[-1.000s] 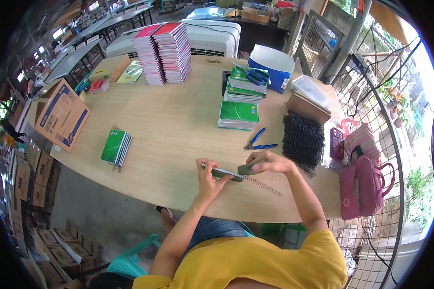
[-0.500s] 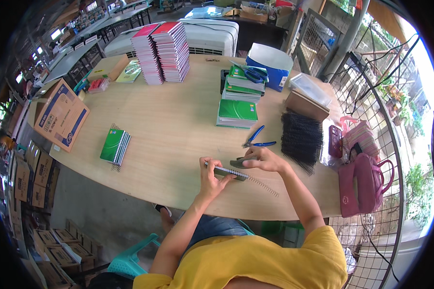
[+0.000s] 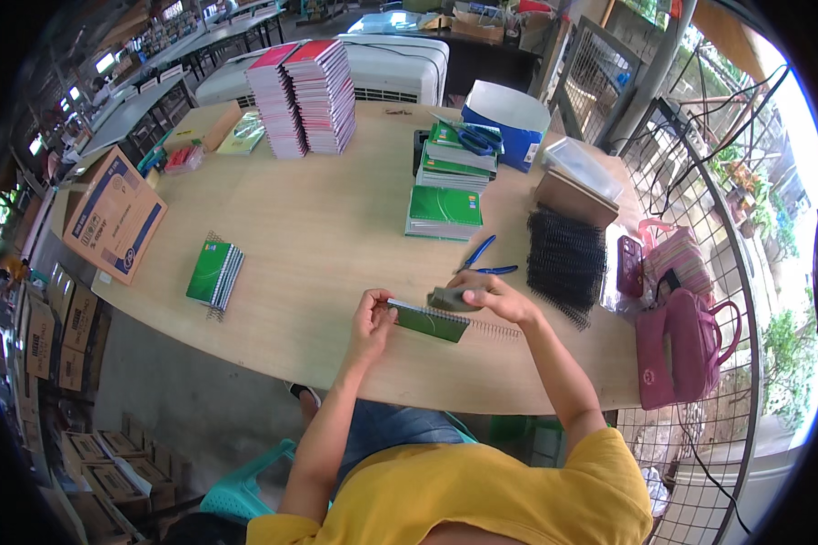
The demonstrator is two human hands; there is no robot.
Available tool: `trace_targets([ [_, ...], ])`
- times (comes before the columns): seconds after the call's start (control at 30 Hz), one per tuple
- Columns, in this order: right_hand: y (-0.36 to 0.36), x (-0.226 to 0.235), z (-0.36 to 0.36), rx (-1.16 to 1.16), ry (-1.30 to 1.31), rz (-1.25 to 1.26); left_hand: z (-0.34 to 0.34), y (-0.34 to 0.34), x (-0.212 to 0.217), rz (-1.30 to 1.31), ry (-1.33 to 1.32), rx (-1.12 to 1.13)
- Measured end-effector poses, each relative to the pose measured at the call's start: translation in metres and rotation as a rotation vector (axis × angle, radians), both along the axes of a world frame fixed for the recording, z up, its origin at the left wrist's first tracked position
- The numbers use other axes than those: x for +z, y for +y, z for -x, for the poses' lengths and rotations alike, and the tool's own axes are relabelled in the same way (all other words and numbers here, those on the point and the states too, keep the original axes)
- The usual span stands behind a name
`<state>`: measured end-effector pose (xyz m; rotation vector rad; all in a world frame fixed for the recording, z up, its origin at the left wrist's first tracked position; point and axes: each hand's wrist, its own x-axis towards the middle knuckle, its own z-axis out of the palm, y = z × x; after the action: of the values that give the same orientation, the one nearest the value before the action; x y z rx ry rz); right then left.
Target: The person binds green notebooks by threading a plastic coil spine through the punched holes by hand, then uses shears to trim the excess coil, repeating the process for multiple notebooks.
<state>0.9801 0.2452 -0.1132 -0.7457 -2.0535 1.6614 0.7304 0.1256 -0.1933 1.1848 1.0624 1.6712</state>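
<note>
My left hand (image 3: 372, 320) grips the left end of a green notebook (image 3: 430, 324), which is tilted up with its spine on top. A wire coil (image 3: 496, 331) runs through the spine holes and sticks out past the right end. In my right hand (image 3: 497, 297) is a dark grey-green block (image 3: 454, 299), held just above the spine; its exact kind cannot be made out. Blue-handled pliers (image 3: 484, 259) lie beyond that hand. To its right is a heap of black coils (image 3: 567, 267).
Green notebooks (image 3: 444, 208) are stacked ahead, with scissors (image 3: 479, 139) on the rear pile. Coiled notebooks (image 3: 215, 273) lie at left, near a cardboard box (image 3: 115, 216). Tall red-covered stacks (image 3: 322, 97) stand at the back. A pink bag (image 3: 686, 345) sits on the right edge.
My left hand has shifted left to the notebook's end, and the notebook has tipped so more of its green cover shows. The block in my right hand has turned slightly.
</note>
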Motion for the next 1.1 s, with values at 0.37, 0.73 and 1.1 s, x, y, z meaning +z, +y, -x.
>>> trace_targets([
  [0.37, -0.004, -0.004, 0.019, -0.034, -0.24, -0.165, 0.013, 0.008, -0.008, 0.123, 0.039, -0.068],
  [0.73, -0.005, -0.006, 0.035, 0.04, -0.191, -0.206, 0.014, 0.01, -0.018, 0.084, -0.082, -0.099],
  [1.1, 0.013, -0.007, 0.027, -0.142, -0.149, -0.382, 0.022, -0.003, -0.007, 0.077, -0.136, -0.051],
])
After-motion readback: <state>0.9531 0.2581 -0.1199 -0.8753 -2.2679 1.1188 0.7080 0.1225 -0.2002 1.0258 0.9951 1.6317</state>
